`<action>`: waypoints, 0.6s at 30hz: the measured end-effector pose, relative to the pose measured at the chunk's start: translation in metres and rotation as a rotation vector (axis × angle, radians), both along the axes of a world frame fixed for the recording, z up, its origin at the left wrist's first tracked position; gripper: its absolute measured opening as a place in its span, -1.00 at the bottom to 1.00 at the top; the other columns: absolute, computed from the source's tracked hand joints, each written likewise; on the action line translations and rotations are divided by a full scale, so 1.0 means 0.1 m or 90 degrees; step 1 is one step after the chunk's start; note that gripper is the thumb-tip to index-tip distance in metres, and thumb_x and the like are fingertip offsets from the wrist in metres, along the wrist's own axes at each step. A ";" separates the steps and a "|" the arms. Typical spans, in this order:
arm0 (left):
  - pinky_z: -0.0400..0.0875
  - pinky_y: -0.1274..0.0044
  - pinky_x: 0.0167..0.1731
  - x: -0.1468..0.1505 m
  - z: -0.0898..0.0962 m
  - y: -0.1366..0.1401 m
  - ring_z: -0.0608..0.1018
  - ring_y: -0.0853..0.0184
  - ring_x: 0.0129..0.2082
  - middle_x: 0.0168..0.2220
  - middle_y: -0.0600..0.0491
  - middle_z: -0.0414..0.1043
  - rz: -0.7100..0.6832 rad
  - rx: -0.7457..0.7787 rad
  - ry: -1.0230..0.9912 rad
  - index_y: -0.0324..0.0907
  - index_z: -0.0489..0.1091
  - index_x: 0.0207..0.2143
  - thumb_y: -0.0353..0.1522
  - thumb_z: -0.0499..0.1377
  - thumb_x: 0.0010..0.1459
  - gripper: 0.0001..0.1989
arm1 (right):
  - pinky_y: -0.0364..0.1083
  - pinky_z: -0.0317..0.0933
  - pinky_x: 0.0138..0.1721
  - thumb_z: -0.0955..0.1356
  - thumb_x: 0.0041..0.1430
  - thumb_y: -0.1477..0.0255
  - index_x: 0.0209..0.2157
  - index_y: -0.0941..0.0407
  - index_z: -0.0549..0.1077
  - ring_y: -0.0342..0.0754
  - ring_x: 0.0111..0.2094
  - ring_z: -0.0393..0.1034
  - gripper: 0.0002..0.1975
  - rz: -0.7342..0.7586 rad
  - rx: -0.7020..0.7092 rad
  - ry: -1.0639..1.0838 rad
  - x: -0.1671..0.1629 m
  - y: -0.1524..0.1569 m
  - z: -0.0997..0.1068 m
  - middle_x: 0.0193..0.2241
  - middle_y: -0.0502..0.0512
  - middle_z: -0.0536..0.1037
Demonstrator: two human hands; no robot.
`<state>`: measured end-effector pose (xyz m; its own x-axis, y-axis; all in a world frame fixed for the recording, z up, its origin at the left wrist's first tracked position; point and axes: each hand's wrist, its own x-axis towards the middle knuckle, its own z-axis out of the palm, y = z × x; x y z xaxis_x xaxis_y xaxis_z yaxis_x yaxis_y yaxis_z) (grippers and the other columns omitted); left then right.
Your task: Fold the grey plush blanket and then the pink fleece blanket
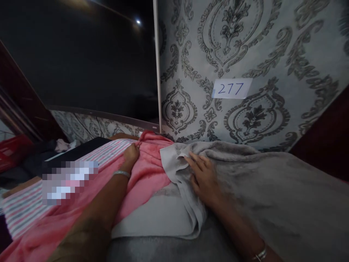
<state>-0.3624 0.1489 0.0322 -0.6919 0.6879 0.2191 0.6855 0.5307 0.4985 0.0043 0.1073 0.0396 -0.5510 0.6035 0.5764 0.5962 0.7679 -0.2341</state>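
My left hand (132, 154) is closed around the gathered far edge of a pink blanket (147, 178). That pink cloth runs down past my left forearm toward the lower left. My right hand (204, 178) rests on a soft grey blanket (259, 193), its fingers stretched over the cloth beside a small raised fold. Between the two hands, a turned-over flap of the grey blanket overlaps the pink one. The fingertips of my left hand are partly hidden by the bunched cloth.
A striped cloth (24, 211) lies to the left, under the pink blanket's edge. A large dark television screen (89, 62) stands behind. Patterned wallpaper (188, 47) carries a paper label (231, 88) reading 277. A red item (13, 151) sits at far left.
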 end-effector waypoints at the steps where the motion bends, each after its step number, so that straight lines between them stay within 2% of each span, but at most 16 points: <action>1: 0.38 0.29 -0.08 0.02 0.00 -0.01 0.55 -0.07 0.03 -0.02 -0.36 0.53 -0.004 0.003 0.002 -0.27 0.46 0.00 -0.24 0.01 0.31 -0.61 | 0.27 0.03 0.27 0.25 0.20 0.54 0.35 0.08 0.23 0.23 0.29 0.06 -0.34 -0.031 0.002 -0.018 -0.02 0.02 0.06 0.37 0.16 0.17; 5: 0.38 0.28 -0.06 0.02 0.03 -0.04 0.55 -0.07 0.04 0.00 -0.36 0.52 -0.012 0.027 0.006 -0.28 0.43 0.05 -0.24 -0.01 0.33 -0.59 | 0.27 0.16 0.16 0.39 0.16 0.44 0.41 0.00 0.07 0.29 0.28 0.08 -0.18 -0.081 -0.035 -0.157 -0.22 0.17 0.29 0.38 0.21 0.16; 7: 0.38 0.30 -0.06 0.01 0.02 -0.05 0.55 -0.04 0.05 0.02 -0.34 0.52 -0.010 0.042 0.005 -0.27 0.42 0.08 -0.24 -0.03 0.34 -0.58 | 0.21 0.23 0.08 0.41 0.13 0.50 0.40 -0.03 0.08 0.26 0.22 0.17 -0.16 -0.074 -0.059 -0.228 -0.38 0.27 0.34 0.32 0.22 0.26; 9: 0.39 0.35 -0.08 0.00 0.01 -0.06 0.56 0.00 0.04 0.03 -0.30 0.53 -0.009 0.055 0.000 -0.26 0.42 0.08 -0.26 -0.04 0.35 -0.59 | 0.16 0.26 0.04 0.36 0.16 0.58 0.32 0.00 0.26 0.23 0.16 0.26 -0.31 -0.065 -0.081 -0.275 -0.52 0.38 0.33 0.15 0.23 0.45; 11: 0.41 0.41 -0.12 -0.04 0.01 -0.05 0.58 0.06 0.00 -0.01 -0.25 0.56 -0.010 0.064 -0.008 -0.25 0.46 0.04 -0.29 0.00 0.33 -0.62 | 0.12 0.25 0.03 0.28 0.22 0.61 0.12 0.06 0.48 0.20 0.12 0.30 -0.54 -0.054 -0.098 -0.289 -0.60 0.46 0.31 -0.05 0.24 0.57; 13: 0.42 0.46 -0.16 -0.11 0.05 0.00 0.61 0.11 -0.07 -0.07 -0.20 0.60 -0.009 0.073 -0.016 -0.26 0.50 -0.01 -0.33 0.03 0.30 -0.65 | 0.10 0.25 0.05 0.25 0.22 0.60 -0.05 0.10 0.57 0.18 0.10 0.32 -0.63 -0.055 -0.097 -0.233 -0.55 0.52 0.32 -0.12 0.24 0.59; 14: 0.43 0.47 -0.17 -0.15 0.09 0.04 0.62 0.12 -0.10 -0.10 -0.18 0.61 -0.006 0.078 -0.019 -0.27 0.51 -0.02 -0.34 0.04 0.28 -0.66 | 0.09 0.25 0.07 0.25 0.22 0.59 -0.07 0.10 0.58 0.17 0.09 0.33 -0.64 -0.070 -0.090 -0.169 -0.46 0.54 0.34 -0.11 0.23 0.60; 16: 0.43 0.48 -0.17 -0.24 0.18 0.16 0.62 0.14 -0.11 -0.11 -0.16 0.61 0.003 0.093 -0.021 -0.28 0.51 -0.01 -0.36 0.04 0.28 -0.65 | 0.08 0.27 0.07 0.25 0.22 0.51 -0.01 0.10 0.55 0.14 0.04 0.37 -0.63 -0.126 -0.074 0.012 -0.14 0.59 0.39 -0.08 0.20 0.59; 18: 0.43 0.48 -0.13 -0.32 0.26 0.30 0.60 0.14 -0.06 -0.05 -0.17 0.60 0.010 0.107 -0.019 -0.28 0.49 0.04 -0.36 0.04 0.28 -0.62 | 0.08 0.34 -0.03 0.22 0.25 0.38 0.01 0.09 0.53 0.12 -0.08 0.44 -0.61 -0.192 -0.069 0.179 0.33 0.63 0.42 -0.12 0.17 0.60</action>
